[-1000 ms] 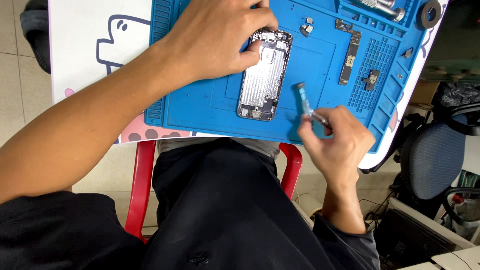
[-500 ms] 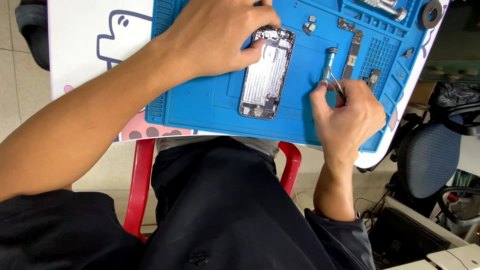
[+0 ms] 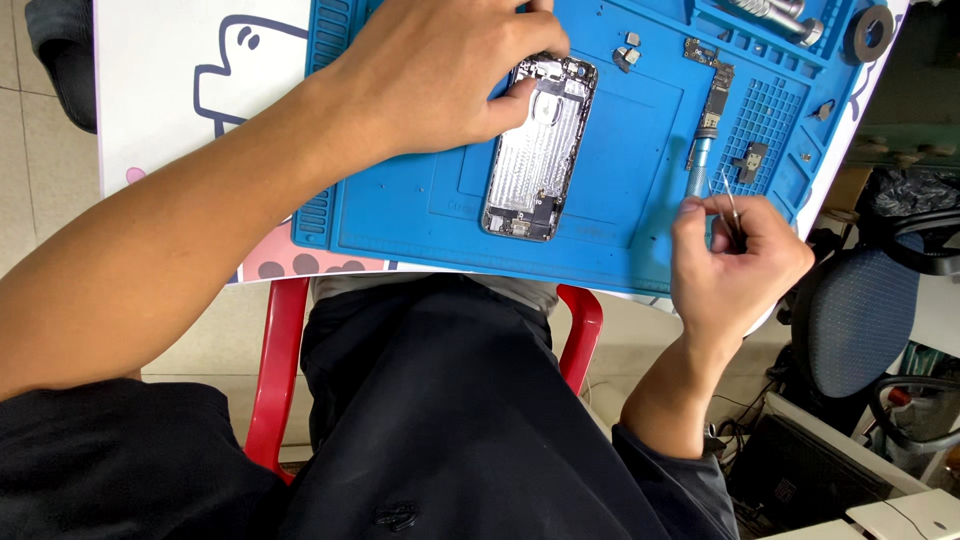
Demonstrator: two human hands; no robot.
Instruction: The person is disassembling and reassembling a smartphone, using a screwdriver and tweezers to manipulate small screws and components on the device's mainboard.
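The left hand (image 3: 450, 75) lies palm-down on the upper end of the opened silver phone housing (image 3: 537, 150), fingers curled over its top edge and pressing it flat; it grips nothing else. The housing rests lengthwise, slightly tilted, in the central recess of the blue silicone repair mat (image 3: 620, 160), which covers the white worktop (image 3: 150, 90). The right hand (image 3: 735, 260) hovers at the mat's near right edge, fingers pinched around thin metal tweezers (image 3: 731, 208) with the tips pointing up. A light-blue-handled screwdriver (image 3: 697, 165) lies on the mat just beside that hand, apart from the housing. A narrow circuit board (image 3: 714, 100) sits beyond the screwdriver. A red plastic chair (image 3: 275, 370) shows below the worktop.
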